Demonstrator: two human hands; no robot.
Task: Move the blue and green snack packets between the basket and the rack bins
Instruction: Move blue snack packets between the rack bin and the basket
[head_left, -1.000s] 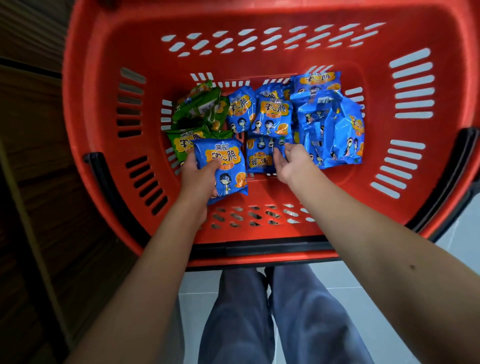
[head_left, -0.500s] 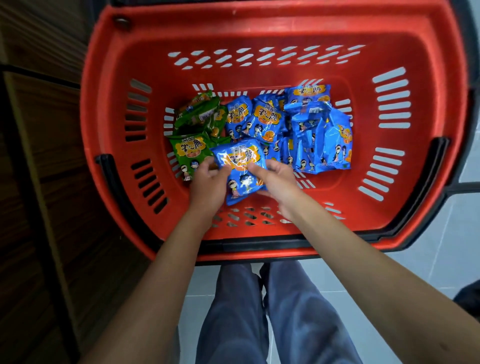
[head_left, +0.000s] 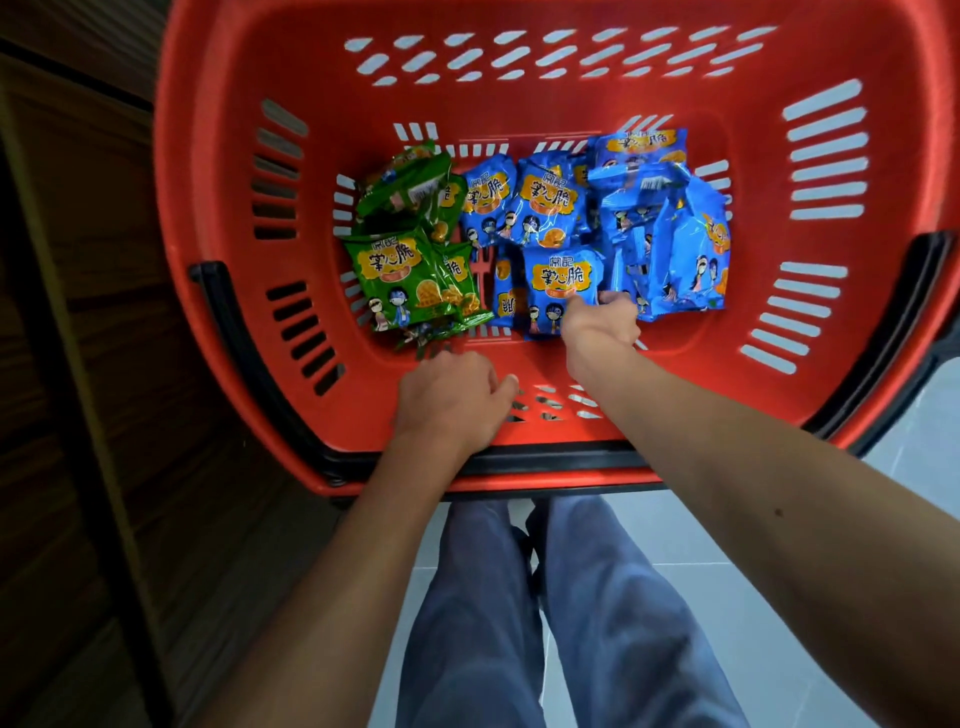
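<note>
Where both bare forearms reach forward over legs in grey-blue trousers (head_left: 597, 623) and pale floor tiles (head_left: 909, 457), they cross the black handle (head_left: 519, 460) lying along the near rim of the red basket (head_left: 218, 171); just past that rim the left hand (head_left: 449, 397) hovers above the slotted basket floor, its fingers loosely curled and holding nothing; farther in and to its right, the right hand (head_left: 600, 327) has its fingers closed on the lower right corner of the front blue packet (head_left: 561, 275), thumb on the printed face; this packet lies flat on the basket floor, overlapping other blue ones behind it; beyond the left hand and to the left of the right hand lie the green packets (head_left: 395, 280), heaped on one another; beyond and to the right of the right hand sits a jumbled pile of blue packets (head_left: 670, 234), some tilted on edge, reaching towards the far wall; outside the basket, left of the left hand, stands a dark wooden panel (head_left: 78, 312).
</note>
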